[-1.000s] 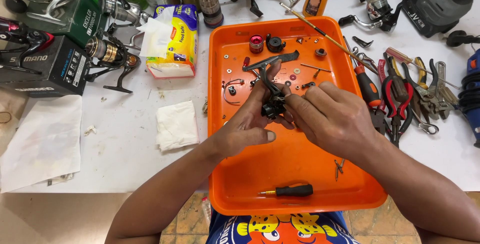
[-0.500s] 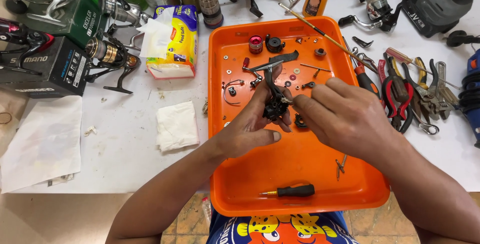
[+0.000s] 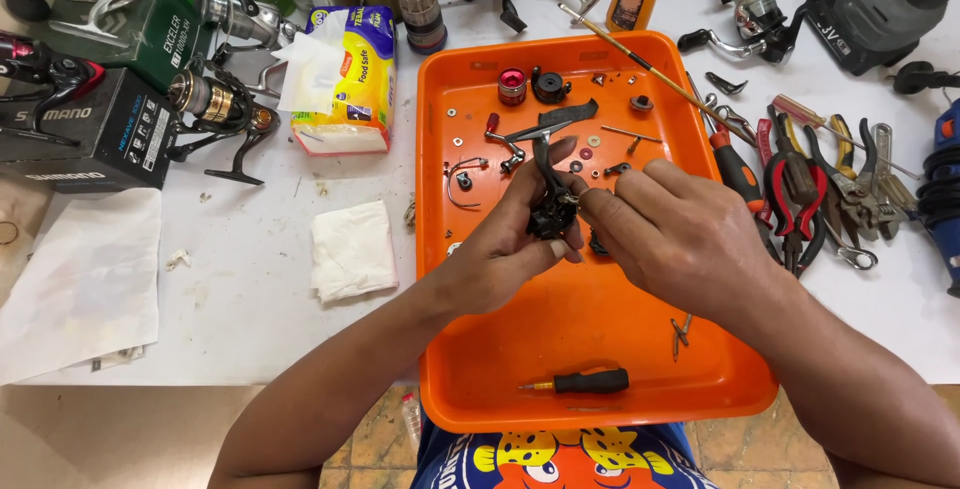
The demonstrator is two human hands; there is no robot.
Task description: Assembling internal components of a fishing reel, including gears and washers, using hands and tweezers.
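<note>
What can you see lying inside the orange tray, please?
Inside the orange tray: a black-handled screwdriver, a red spool cap, washers and screws. Both hands and the black reel body cover the middle.

A repair workshop: pliers (image 3: 800, 184), fishing reels (image 3: 215, 109) and parts tray (image 3: 600, 329) crowd the bench.

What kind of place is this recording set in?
Likely a fishing-reel repair bench. Both hands, left hand and right hand, hold a small black reel body over an orange tray of loose parts. Spinning reels and pliers lie on the white table.
</note>
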